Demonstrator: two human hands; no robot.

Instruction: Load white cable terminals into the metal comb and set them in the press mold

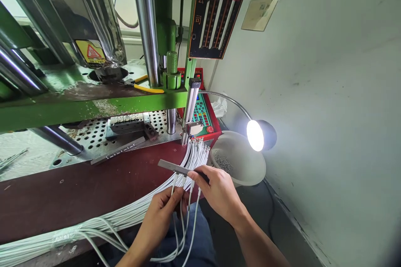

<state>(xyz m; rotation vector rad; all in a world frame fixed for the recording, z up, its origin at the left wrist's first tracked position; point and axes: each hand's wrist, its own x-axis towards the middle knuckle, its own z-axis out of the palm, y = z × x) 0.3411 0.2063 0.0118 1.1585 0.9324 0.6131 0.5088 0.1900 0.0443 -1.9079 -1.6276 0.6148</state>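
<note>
Low in the middle of the frame I see my two hands over my blue lap. My left hand is closed on a few thin white wires, pinching them between thumb and fingers. My right hand is closed too, pinching the right end of a flat grey bar.

The bar sits just above both hands. It lies almost level, with its long way running left to right and its left end a bit higher in the frame. The wire tips go up from my left hand to the bar's lower edge. My left hand is under the bar's middle, and my right hand is at its end.

Past the bar, a bundle of more wires lies on the dark red bench. A white bowl and a bright lamp sit to the right. A green press fills the upper left.
</note>
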